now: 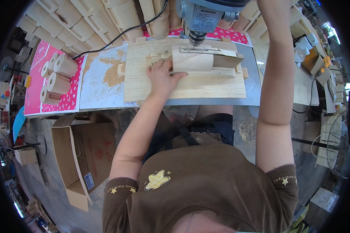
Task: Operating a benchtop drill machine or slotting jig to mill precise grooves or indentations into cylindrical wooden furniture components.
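Observation:
A pale, rounded wooden piece [192,61] with a flat panel [226,61] standing out at its right end lies in a wooden jig on a flat board [155,93]. My left hand [161,75] grips its left end, the fingers bent behind it and the thumb along its near edge. Above the piece stands a bench drill [206,19]. Its chuck [197,38] points down, with the bit's tip close to a narrow groove; whether the bit touches wood, I cannot tell. My right arm [277,77] reaches up past the drill's right side, and its hand is out of view.
Several hollow wooden cylinders [59,83] stand on a pink patterned sheet at the left. Rows of similar wooden parts [116,15] are stacked behind. Sawdust [113,72] covers part of the table, and a black cable [124,39] crosses it. An open cardboard box [91,155] sits below left.

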{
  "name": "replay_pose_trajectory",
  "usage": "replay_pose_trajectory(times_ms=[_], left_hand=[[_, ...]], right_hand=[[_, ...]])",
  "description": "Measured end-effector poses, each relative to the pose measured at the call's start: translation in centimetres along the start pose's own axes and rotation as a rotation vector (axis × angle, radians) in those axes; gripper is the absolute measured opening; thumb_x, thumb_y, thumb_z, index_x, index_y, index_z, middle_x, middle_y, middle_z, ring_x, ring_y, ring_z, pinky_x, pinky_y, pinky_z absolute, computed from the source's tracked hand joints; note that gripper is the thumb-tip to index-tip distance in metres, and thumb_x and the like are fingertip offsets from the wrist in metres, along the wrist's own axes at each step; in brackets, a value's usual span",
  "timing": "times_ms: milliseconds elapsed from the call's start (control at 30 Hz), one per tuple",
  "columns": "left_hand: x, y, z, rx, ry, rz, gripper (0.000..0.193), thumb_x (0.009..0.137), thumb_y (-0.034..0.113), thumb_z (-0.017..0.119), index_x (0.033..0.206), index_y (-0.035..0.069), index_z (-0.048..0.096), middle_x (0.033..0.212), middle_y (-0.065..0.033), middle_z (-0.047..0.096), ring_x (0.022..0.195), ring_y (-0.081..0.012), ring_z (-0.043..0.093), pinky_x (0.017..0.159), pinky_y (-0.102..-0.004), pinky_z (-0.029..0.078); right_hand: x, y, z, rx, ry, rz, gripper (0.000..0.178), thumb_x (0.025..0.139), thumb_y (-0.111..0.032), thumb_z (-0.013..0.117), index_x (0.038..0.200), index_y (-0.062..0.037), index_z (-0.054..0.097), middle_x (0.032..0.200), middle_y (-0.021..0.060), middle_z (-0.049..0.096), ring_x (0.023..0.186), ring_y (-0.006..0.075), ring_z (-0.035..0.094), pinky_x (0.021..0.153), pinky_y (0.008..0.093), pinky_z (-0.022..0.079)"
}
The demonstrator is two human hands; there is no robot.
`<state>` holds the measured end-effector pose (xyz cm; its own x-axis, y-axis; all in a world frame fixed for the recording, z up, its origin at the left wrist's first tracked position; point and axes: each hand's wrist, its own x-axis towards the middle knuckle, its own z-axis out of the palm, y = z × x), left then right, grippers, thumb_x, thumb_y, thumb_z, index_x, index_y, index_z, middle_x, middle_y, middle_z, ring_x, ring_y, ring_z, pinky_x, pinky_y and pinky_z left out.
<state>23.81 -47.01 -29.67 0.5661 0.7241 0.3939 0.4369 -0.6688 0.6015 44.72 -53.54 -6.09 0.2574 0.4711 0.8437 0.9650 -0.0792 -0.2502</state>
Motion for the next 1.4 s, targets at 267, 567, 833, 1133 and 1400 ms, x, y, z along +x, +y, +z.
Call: replay_pose_trajectory(times_ms=[267,567,833,1133,1400], left_hand=[[-0.2,0.1,0.9,-0.003,0.038,0.021,0.062,0.058,0.039,0.077,0.111,0.009,0.060,0.084,-0.0054,0.056,0.089,-0.0238,0.051,0.085,-0.0415,0.027],[0.0,0.6,0.9,-0.005,0.019,0.007,0.063,0.058,0.039,0.077,0.111,0.009,0.060,0.084,-0.0055,0.056,0.089,-0.0235,0.051,0.086,-0.0417,0.027],[-0.2,0.7,-0.1,0.011,0.001,-0.041,0.061,0.059,0.037,0.078,0.110,0.010,0.061,0.088,-0.0051,0.058,0.090,-0.0213,0.052,0.088,-0.0420,0.026],[0.6,-0.3,0.1,-0.348,-0.095,-0.112,0.053,0.056,0.030,0.081,0.101,0.008,0.065,0.088,-0.0030,0.058,0.088,-0.0194,0.055,0.094,-0.0409,0.024],[-0.2,-1.6,-4.5,-0.371,-0.076,0.028,0.036,0.059,0.011,0.080,0.089,0.000,0.065,0.084,-0.0061,0.059,0.077,-0.0161,0.058,0.065,-0.0255,0.047]], right_hand=[[-3.7,1.8,-3.0,-0.501,-0.035,-0.603,0.020,0.089,-0.012,0.052,0.082,0.0023,0.063,0.063,0.0004,0.049,0.055,0.0055,0.042,0.049,0.0208,0.031],[-17.4,0.4,4.0,0.327,0.139,-0.014,0.006,0.079,-0.004,0.059,0.084,-0.0024,0.062,0.066,0.0068,0.056,0.059,0.0229,0.051,0.061,0.0338,0.038],[-5.6,-1.5,-1.3,0.065,0.042,0.051,0.015,0.085,-0.010,0.051,0.078,0.0003,0.060,0.064,0.0081,0.051,0.060,0.0202,0.050,0.057,0.0281,0.039],[-4.7,5.0,2.6,0.227,-0.080,0.018,0.015,0.086,-0.014,0.052,0.092,-0.0016,0.058,0.077,0.0104,0.057,0.070,0.0233,0.054,0.061,0.0295,0.041],[-17.5,4.8,1.5,-0.062,-0.571,-0.038,0.026,0.077,-0.017,0.064,0.099,-0.0057,0.056,0.085,0.0080,0.054,0.087,0.0262,0.052,0.081,0.0378,0.035]])
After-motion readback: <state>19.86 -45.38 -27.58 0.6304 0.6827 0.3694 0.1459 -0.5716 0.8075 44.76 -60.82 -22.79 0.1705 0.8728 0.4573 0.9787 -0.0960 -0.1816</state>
